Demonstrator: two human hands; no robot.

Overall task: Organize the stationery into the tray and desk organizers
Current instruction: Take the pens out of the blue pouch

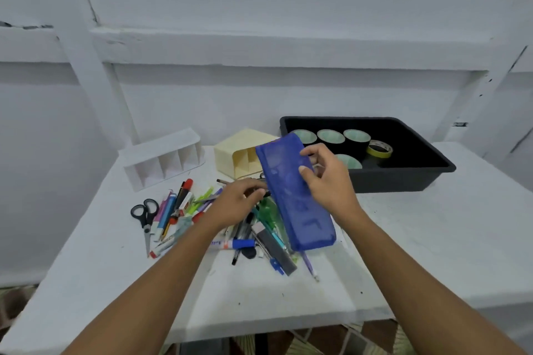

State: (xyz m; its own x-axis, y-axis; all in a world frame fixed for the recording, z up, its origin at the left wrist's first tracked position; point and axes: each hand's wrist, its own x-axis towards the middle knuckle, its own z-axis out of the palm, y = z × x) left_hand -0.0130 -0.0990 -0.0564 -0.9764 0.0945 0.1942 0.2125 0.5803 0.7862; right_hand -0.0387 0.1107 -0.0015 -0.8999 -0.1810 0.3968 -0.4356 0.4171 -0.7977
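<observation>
Head view, the only one. Progress looks early, maybe a quarter done. Black tray (432, 166) sits at the back right of the table (447, 239) w/ tape rolls (330, 136) already in it. Count is 5: 4 dark ones w/ pale green cores (3 in the back row, 1 in front) plus 1 yellow roll (379, 149) leaning beside them.

Organizers: 2, both seemingly tipped on their sides and w/ nothing showing inside. White organizer (164, 163) at back left shows 4 slots. Cream organizer (240, 150) sits next to it, partly hidden behind the pouch.

Pouch (295, 196), 1 pc, blue mesh, is held up off the table over the right side of the pile, its top end near the tray's front-left corner. Right hand (327, 181) pinches it btw thumb and fingers along its right edge.

Left hand (233, 202) reaches into the pile (219, 228) w/ fingers curled down around something dark. Can't tell if it's actually grasped.

Left to do: nearly all the small stuff. Pile is pens, markers and similar, too tangled to count exactly, well over a dozen. Scissors (144, 217), 1 pair, lie at the pile's left edge. All of that needs sorting into the slots, and the pouch needs a home too.
</observation>
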